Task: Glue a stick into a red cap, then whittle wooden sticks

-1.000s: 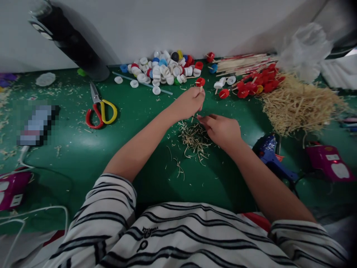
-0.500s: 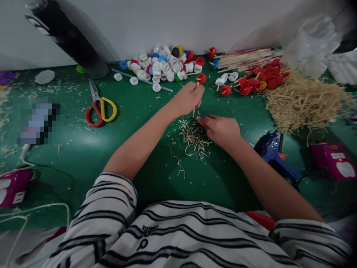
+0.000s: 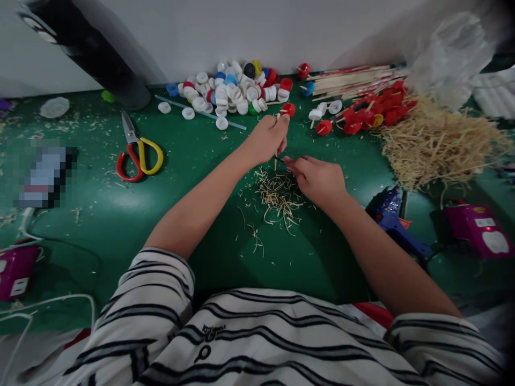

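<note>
My left hand (image 3: pixel 269 138) is closed around a thin wooden stick (image 3: pixel 276 163), whose lower end points down toward the table. My right hand (image 3: pixel 319 177) is also closed, pinching a slim dark tool (image 3: pixel 281 158) that looks like a small blade. The tool's tip meets the stick just below my left fingers; most of it is hidden by the right hand. Beneath both hands lies a small heap of curled wood shavings (image 3: pixel 278 197). A red bottle cap (image 3: pixel 288 110) sits just beyond my left hand.
Beyond the hands are a pile of bottle caps (image 3: pixel 235 91), wooden sticks (image 3: pixel 350 83) and red caps on sticks (image 3: pixel 362 118). Scissors (image 3: pixel 139 155) and a phone (image 3: pixel 46 174) lie left. Right are a shavings mound (image 3: pixel 438 142), a blue glue gun (image 3: pixel 396 225) and a purple box (image 3: pixel 478 230).
The dark tool has moved slightly up along the stick with my right hand, and more of it shows. The whole view has shifted a little.
</note>
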